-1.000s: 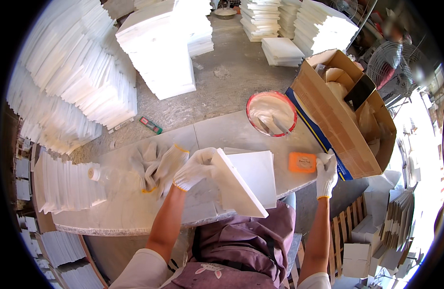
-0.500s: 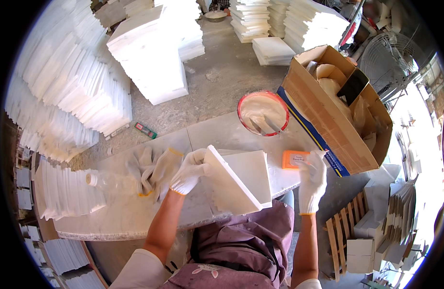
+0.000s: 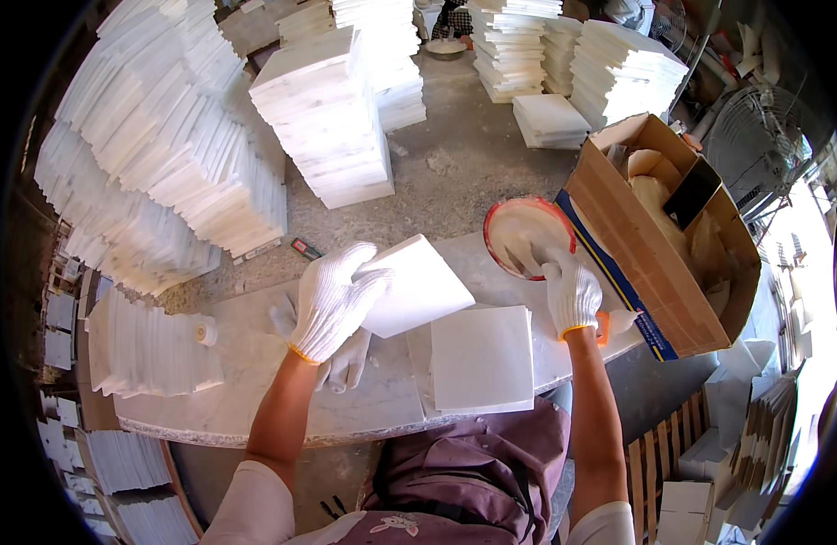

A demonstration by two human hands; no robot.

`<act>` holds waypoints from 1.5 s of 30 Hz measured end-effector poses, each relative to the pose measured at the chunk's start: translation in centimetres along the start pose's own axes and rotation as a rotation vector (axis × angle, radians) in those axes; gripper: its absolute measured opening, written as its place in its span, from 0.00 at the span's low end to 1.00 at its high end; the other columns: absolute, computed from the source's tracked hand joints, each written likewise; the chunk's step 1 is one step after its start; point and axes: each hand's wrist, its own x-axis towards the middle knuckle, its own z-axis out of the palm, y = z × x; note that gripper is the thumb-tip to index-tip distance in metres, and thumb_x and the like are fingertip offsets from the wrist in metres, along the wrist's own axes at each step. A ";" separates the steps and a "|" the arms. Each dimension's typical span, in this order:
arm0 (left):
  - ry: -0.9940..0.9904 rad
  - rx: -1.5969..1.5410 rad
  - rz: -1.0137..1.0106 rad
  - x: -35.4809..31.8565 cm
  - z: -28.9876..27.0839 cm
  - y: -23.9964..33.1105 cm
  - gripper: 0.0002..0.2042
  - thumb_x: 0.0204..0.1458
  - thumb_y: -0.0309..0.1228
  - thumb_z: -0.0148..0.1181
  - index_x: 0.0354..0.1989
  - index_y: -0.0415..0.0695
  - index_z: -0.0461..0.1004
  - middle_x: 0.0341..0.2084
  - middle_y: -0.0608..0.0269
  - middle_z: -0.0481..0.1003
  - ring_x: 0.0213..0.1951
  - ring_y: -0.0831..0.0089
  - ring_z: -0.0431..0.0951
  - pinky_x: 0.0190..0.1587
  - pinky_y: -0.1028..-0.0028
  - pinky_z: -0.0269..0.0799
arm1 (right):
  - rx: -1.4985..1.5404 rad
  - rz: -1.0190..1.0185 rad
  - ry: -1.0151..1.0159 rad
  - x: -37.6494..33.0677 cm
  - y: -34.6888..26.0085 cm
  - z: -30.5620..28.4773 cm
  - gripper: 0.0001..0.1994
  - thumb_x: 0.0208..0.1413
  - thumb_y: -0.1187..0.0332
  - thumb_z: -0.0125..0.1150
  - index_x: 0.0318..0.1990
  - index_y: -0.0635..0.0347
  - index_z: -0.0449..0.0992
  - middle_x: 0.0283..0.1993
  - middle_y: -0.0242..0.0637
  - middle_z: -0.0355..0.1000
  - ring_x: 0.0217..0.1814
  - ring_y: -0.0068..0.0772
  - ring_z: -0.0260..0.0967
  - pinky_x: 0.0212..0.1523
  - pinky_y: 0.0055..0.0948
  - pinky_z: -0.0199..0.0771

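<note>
My left hand (image 3: 339, 300), in a white knit glove, grips a thin square white marble-like tile (image 3: 418, 283) by its left edge, tilted above the table. My gloved right hand (image 3: 573, 292) is at the right rim of a red-edged tub (image 3: 493, 218) of pale paste. Its fingers close at the handle end of a scraper (image 3: 526, 260) standing in the paste; the grip is partly hidden. More square tiles (image 3: 482, 363) lie stacked at the table's near edge. Under my left hand are loose work gloves (image 3: 348, 361). An orange box (image 3: 603, 327) is mostly hidden by my right wrist.
A large open carton (image 3: 654, 245) stands right of the tub. Tall tile stacks (image 3: 332, 118) rise beyond the table and at the left. A row of tiles (image 3: 146, 350) and a capped bottle (image 3: 205, 333) are on the table's left. A fan (image 3: 763, 136) stands far right.
My left hand has lifted the tile off the stack and turned it flatter, its broad face now upward. My right hand has moved from beside the orange box to the tub. The view has shifted slightly.
</note>
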 end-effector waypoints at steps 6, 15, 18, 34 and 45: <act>0.166 0.211 0.218 -0.1 1.1 0.4 0.15 0.45 0.37 0.68 0.39 0.41 0.79 0.34 0.52 0.80 0.37 0.54 0.80 0.39 0.64 0.74 | 0.180 0.040 0.033 0.0 -0.1 -2.4 0.10 0.54 0.67 0.58 0.41 0.57 0.80 0.38 0.46 0.76 0.35 0.43 0.76 0.38 0.38 0.74; 0.158 0.290 0.312 0.0 2.7 -0.5 0.14 0.44 0.37 0.69 0.37 0.43 0.79 0.31 0.54 0.79 0.34 0.54 0.79 0.37 0.62 0.73 | 0.395 0.108 -0.147 0.4 0.6 -2.8 0.12 0.52 0.67 0.58 0.42 0.59 0.81 0.33 0.46 0.77 0.30 0.39 0.75 0.35 0.34 0.72; 0.142 0.285 0.276 -0.2 3.2 -1.2 0.15 0.43 0.37 0.70 0.37 0.43 0.79 0.31 0.55 0.79 0.34 0.54 0.79 0.37 0.61 0.73 | 0.306 0.041 -0.129 0.8 1.0 -2.4 0.13 0.53 0.68 0.59 0.43 0.65 0.80 0.30 0.42 0.77 0.26 0.27 0.71 0.29 0.27 0.69; 0.209 0.259 0.286 -0.3 3.8 -1.9 0.15 0.42 0.38 0.70 0.35 0.44 0.79 0.30 0.55 0.80 0.33 0.54 0.79 0.35 0.62 0.73 | 0.715 0.251 -0.275 1.4 -0.9 -3.3 0.13 0.55 0.67 0.61 0.45 0.65 0.81 0.32 0.34 0.77 0.28 0.22 0.72 0.31 0.20 0.69; 0.197 0.228 0.252 -0.3 3.6 -1.7 0.16 0.42 0.40 0.70 0.35 0.44 0.80 0.31 0.55 0.80 0.34 0.55 0.79 0.36 0.62 0.72 | 0.844 0.108 -0.556 1.0 -7.1 -8.2 0.15 0.57 0.72 0.59 0.50 0.69 0.78 0.33 0.30 0.74 0.29 0.15 0.68 0.29 0.16 0.66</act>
